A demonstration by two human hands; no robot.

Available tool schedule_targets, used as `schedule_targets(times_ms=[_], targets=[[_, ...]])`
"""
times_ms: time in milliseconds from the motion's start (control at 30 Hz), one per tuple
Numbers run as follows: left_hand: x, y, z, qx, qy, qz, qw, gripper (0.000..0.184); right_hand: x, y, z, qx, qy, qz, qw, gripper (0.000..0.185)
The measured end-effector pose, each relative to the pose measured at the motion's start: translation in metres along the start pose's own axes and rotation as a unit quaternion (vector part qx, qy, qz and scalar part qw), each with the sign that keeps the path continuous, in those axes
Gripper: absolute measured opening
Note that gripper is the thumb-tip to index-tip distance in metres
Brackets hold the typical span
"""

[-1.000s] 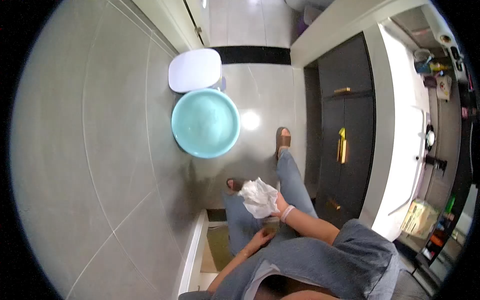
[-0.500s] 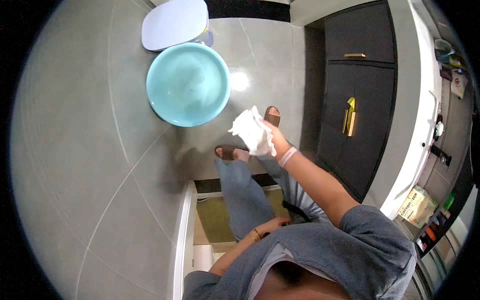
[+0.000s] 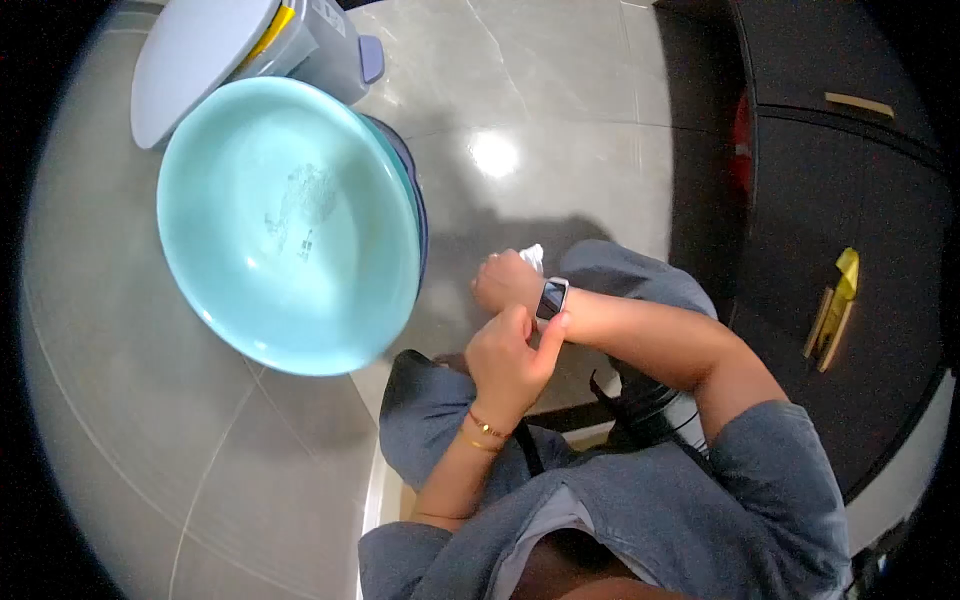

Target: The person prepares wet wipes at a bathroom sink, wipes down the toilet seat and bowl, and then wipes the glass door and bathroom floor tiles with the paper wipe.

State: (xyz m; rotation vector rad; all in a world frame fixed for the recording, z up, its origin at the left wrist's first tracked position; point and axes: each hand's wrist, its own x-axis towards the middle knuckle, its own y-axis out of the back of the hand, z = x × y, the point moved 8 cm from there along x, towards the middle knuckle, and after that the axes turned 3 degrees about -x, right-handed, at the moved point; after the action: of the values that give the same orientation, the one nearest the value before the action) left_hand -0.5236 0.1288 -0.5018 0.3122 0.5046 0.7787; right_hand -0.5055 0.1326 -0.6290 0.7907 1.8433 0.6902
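Observation:
My right hand (image 3: pixel 508 282) is closed, palm down, with a crumpled white cloth (image 3: pixel 532 258) in it. Only a small part of the cloth shows past the hand. A smartwatch (image 3: pixel 552 299) with a dark screen sits on my right wrist. My left hand (image 3: pixel 505 350), with thin bracelets at its wrist, is closed at the watch, thumb and fingers against its lower edge. Left of both hands stands a large light-blue basin (image 3: pixel 290 225), with dark specks and small marks on its bottom.
Behind the basin is a bin (image 3: pixel 320 50) with a pale lid (image 3: pixel 200 65). A dark cabinet (image 3: pixel 800 210) with gold handles (image 3: pixel 828 330) and a yellow strip (image 3: pixel 848 268) stands on the right. Grey floor tiles (image 3: pixel 570 90) lie between. My bent knees are under my arms.
I have crouched, so the basin appears nearer and larger. My left hand has risen from my lap to the watch. The right hand has closed more tightly around the white cloth.

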Motion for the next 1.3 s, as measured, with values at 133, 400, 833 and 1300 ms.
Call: schedule_targets(times_ms=[133, 400, 833, 1300], targets=[[0.024, 0.01, 0.001, 0.12, -0.108, -0.003, 0.987, 0.036, 0.021, -0.007, -0.002, -0.074, 0.036, -0.137, 0.987, 0.012], [0.022, 0.017, -0.035, 0.172, 0.021, -0.03, 0.984, 0.034, 0.042, -0.037, -0.037, -0.092, 0.084, -0.119, 0.985, 0.012], [-0.004, 0.022, -0.017, 0.021, -0.178, -0.068, 0.981, 0.037, 0.019, 0.068, 0.025, -0.308, 0.004, 0.082, 0.948, 0.015], [0.004, -0.054, -0.184, 0.28, 0.067, -0.242, 0.927, 0.035, -0.04, 0.003, 0.267, -0.074, -0.249, 0.231, 0.938, 0.057]])
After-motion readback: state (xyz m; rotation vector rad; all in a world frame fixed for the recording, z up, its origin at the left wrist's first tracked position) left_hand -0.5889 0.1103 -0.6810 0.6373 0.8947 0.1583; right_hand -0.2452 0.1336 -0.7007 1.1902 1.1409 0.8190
